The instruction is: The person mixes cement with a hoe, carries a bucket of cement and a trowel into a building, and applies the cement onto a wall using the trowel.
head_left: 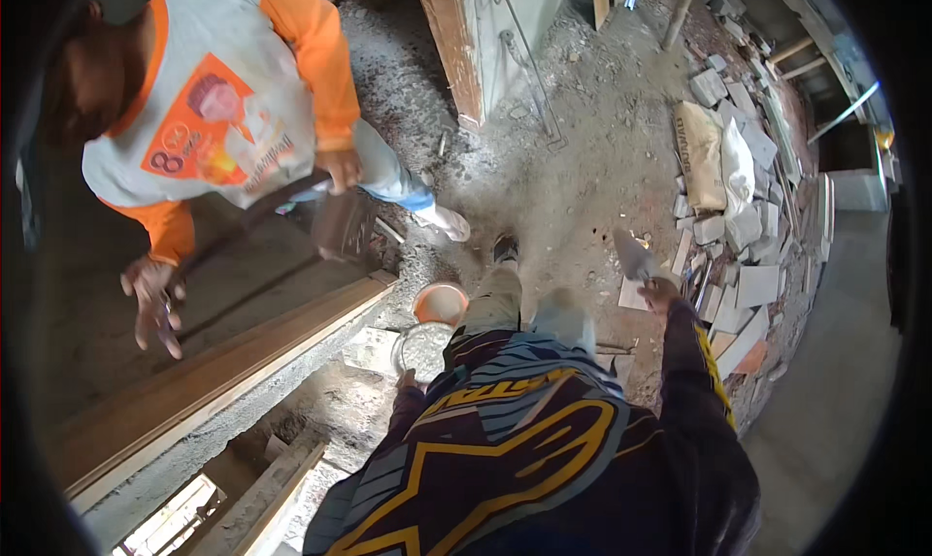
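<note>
My right hand (pixel 660 295) is closed round the handle of a pointed trowel (pixel 635 257), held out to my right above the dirt floor with its blade pointing away from me. At my left side, my left hand (pixel 408 378) grips the near rim of a round bucket (pixel 423 346) that looks filled with wet grey mortar. Most of its fingers are hidden by the sleeve and rim. An orange-rimmed bucket (pixel 441 305) stands just beyond the grey one, close to my leg.
A co-worker (pixel 223 100) in a white and orange shirt stands front left, holding a blurred long-handled tool (pixel 342 224). A wooden beam (pixel 243 357) crosses the left side. Broken tiles (pixel 758 286) and sacks (pixel 701 153) lie along the right. A concrete pillar (pixel 515 42) rises ahead.
</note>
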{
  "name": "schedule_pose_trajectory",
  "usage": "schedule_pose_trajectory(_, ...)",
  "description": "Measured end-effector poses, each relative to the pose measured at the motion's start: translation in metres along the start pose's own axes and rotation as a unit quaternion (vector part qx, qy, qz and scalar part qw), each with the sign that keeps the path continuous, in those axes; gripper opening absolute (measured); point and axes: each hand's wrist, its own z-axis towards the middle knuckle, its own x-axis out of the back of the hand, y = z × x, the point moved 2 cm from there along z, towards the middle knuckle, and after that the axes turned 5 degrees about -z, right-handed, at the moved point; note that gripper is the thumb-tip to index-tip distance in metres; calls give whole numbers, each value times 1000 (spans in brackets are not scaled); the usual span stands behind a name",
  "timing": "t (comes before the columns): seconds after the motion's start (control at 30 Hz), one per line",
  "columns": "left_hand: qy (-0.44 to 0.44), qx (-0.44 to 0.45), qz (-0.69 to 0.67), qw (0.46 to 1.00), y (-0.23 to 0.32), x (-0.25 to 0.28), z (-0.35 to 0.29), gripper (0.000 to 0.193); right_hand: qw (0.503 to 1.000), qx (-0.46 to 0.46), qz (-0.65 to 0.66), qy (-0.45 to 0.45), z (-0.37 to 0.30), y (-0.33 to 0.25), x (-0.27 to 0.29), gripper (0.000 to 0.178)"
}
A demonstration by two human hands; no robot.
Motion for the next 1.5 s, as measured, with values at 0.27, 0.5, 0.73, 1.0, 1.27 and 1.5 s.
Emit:
schedule_pose_trajectory(0.27,-16,49,-204,978,20,-133,-42,23,950,146,-223,-162,136,-261,111,32)
schedule_pose_trajectory(0.5,2,37,-250,968,21,-273,-79,25,868,261,-329,-266,206,-364,172,38)
schedule_pose_trajectory(0.73,80,62,-399,911,1,-398,-155,24,785,311,-482,-235,242,-363,209,42)
schedule_pose_trajectory(1.0,162,154,-556,800,-47,-512,-230,24,663,478,-508,-270,286,-411,125,36)
schedule_pose_trajectory(1.27,189,217,-609,739,-12,-533,-215,25,606,443,-564,-343,244,-544,-38,50)
schedule_pose_trajectory(1.5,183,204,-606,747,69,-461,-151,27,583,483,-579,-301,235,-627,-187,58)
